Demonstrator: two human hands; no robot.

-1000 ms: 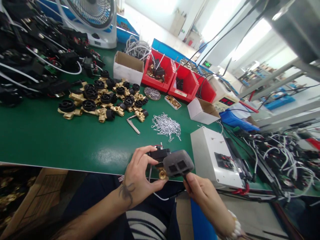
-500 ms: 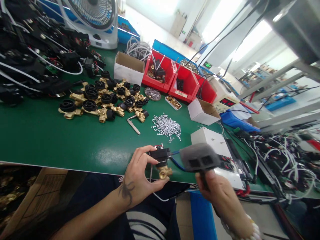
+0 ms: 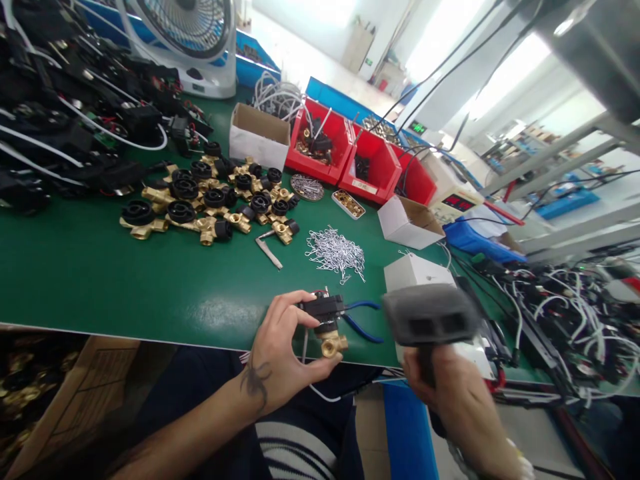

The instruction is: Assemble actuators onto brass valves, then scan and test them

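Note:
My left hand [image 3: 283, 343] is closed around a brass valve [image 3: 332, 344] with a black box-shaped actuator [image 3: 323, 307] on top, held near the table's front edge. A white cable hangs down from it. Just right of the actuator lie pliers [image 3: 363, 320] with blue handles, their jaws hidden behind it. In my right hand [image 3: 453, 387], fingers wrapped round the grip, is a grey pistol-grip tool [image 3: 431, 315] with a broad head and two dark windows. Motion blurs it, so its exact kind is unclear. Beyond the valve lies a pile of metal clip pins [image 3: 336, 252].
Several brass valves with black caps [image 3: 210, 197] stand at the back left, near an L-shaped key [image 3: 269, 252]. Red bins [image 3: 320, 147], a white carton [image 3: 260, 137] and a fan [image 3: 187, 40] line the back. A white box [image 3: 415, 270] and tangled cables [image 3: 565, 320] lie right.
My right hand has moved right with the grey tool, away from the valve, uncovering more of the blue plier handles. My left hand keeps its hold on the valve almost unmoved.

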